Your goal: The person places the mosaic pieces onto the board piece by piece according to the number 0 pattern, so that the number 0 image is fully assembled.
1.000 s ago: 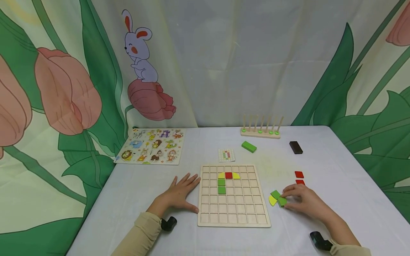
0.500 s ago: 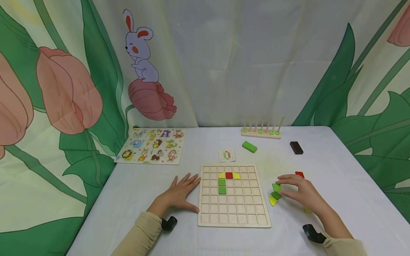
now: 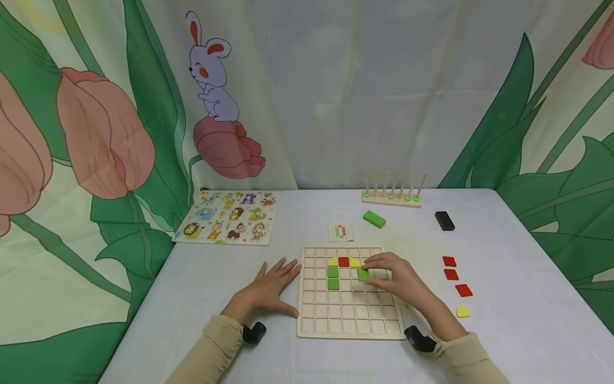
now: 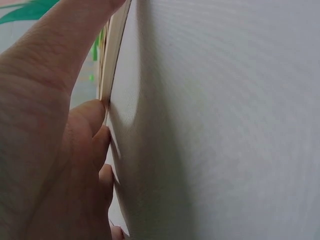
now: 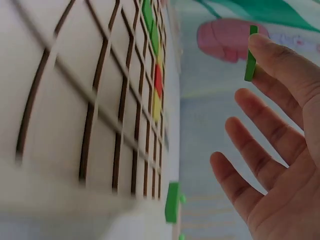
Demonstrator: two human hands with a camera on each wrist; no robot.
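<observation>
In the head view a wooden grid board (image 3: 345, 325) lies on the table. In its cells sit a red tile (image 3: 344, 262) between two yellow tiles (image 3: 332, 262), and two green tiles (image 3: 333, 272) below the left one. My right hand (image 3: 400, 277) pinches another green tile (image 3: 363, 274) over the board, under the right yellow tile. The right wrist view shows that tile (image 5: 251, 55) raised above the grid between thumb and index finger. My left hand (image 3: 264, 290) lies with fingers spread, its thumb and fingertips at the board's left edge.
Right of the board lie several red tiles (image 3: 451, 274) and a yellow tile (image 3: 462, 311). Behind it are a pattern card (image 3: 340, 231), a green block (image 3: 374, 219), a peg stand (image 3: 390, 199), a black block (image 3: 444, 221) and an animal picture board (image 3: 227, 218).
My right hand has picked up a green tile from the small group right of the board and carried it left over the grid. The left hand has stayed in place.
</observation>
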